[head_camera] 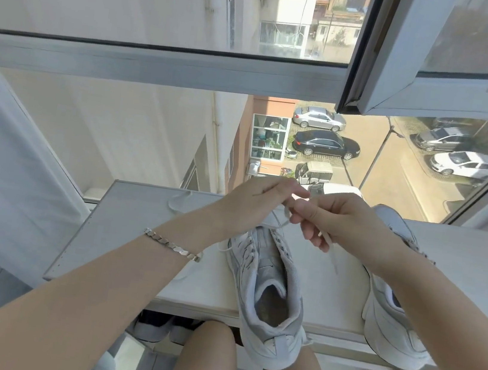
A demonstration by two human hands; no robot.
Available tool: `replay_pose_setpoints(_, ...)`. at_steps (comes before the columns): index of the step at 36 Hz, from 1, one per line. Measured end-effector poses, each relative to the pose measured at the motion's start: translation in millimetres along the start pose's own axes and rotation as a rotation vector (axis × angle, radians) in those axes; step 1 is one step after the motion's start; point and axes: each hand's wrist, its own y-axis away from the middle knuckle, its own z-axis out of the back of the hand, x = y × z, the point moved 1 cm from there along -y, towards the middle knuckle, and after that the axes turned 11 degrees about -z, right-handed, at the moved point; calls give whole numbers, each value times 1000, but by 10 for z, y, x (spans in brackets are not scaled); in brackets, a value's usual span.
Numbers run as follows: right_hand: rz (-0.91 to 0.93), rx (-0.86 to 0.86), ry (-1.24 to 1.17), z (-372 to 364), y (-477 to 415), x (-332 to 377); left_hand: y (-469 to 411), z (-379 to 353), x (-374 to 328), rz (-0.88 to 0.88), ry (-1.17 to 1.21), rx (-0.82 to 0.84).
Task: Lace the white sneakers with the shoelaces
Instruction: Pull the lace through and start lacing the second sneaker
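A white and grey sneaker (271,292) lies on the white shelf (142,233), heel toward me and hanging over the front edge. Its white shoelace (280,218) rises from the upper eyelets to my hands. My left hand (259,199) pinches the lace above the shoe's toe end. My right hand (344,221) pinches the lace too, and a free lace end (331,253) hangs below its fingers. A second white sneaker (387,318) lies to the right, partly hidden by my right forearm.
The shelf stands against a large window (190,67) with an opened sash (409,67) at the upper right. A loose loop of white lace (179,204) lies on the shelf's far left. Dark shoes (154,326) sit under the shelf. My knees (211,362) are below.
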Motion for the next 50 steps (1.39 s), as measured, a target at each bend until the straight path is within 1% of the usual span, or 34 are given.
replay_pose_setpoints(1, -6, 4, 18, -12, -14, 6, -8, -15, -29, -23, 7, 21)
replay_pose_setpoints(3, -19, -10, 38, -12, -30, 12, -24, -11, -23, -36, -28, 6)
replay_pose_setpoints(6, -65, -5, 74, 30, -25, -17, -31, 57, 99, 7, -155, -46)
replay_pose_setpoints(7, -86, 10, 96, 52, -16, -41, -24, 93, 153, 36, -223, -63)
replay_pose_setpoints(9, -133, 49, 137, 101, 9, -101, 7, 178, 274, 105, -439, -117)
replay_pose_setpoints(11, -174, 77, 155, 143, 23, -162, 43, 261, 383, 166, -594, -207)
replay_pose_setpoints(14, -177, 56, 152, 182, 24, -225, 61, 306, 475, 207, -559, -310)
replay_pose_setpoints(16, -164, 28, 122, 184, 12, -249, 61, 263, 443, 178, -511, -311)
replay_pose_setpoints(18, -166, -20, 89, 156, -22, -276, 49, 194, 385, 124, -454, -261)
replay_pose_setpoints(19, -156, -72, 103, 135, -48, -289, 40, 162, 352, 98, -417, -228)
replay_pose_setpoints(21, -94, -205, 202, 83, -95, -295, 27, 107, 275, 60, -352, -154)
replay_pose_setpoints(23, -27, -244, 334, 21, -124, -262, 16, 65, 193, 27, -320, -75)
replay_pose_setpoints(25, 29, -184, 404, -42, -161, -251, 1, 33, 106, -4, -301, -37)
replay_pose_setpoints(27, 98, -141, 404, -121, -171, -221, -20, 18, 52, -23, -283, -26)
replay_pose_setpoints(29, 128, -167, 352, -142, -179, -205, -32, 34, 40, -33, -295, -44)
replay_pose_setpoints(31, 96, -169, 302, -106, -178, -211, -42, 78, 60, -42, -352, -81)
replay_pose_setpoints(35, -2, -37, 192, -9, -124, -231, -41, 192, 185, 16, -461, -165)
replay_pose_setpoints(38, -68, 25, 208, 30, -79, -247, -47, 224, 248, 73, -513, -202)
replay_pose_setpoints(41, -127, 52, 258, 58, -54, -252, -55, 214, 257, 115, -507, -264)
replay_pose_setpoints(43, -166, 71, 136, 57, -55, -274, -45, 181, 260, 144, -580, -290)
replay_pose_setpoints(46, -216, 62, -214, 31, -76, -314, 20, 73, 261, 193, -819, -306)
replay_pose_setpoints(47, -226, 46, -322, 20, -85, -321, 60, 16, 244, 187, -861, -308)
replay_pose_setpoints(50, -273, -27, -627, -19, -128, -337, 191, -176, 168, 115, -846, -290)
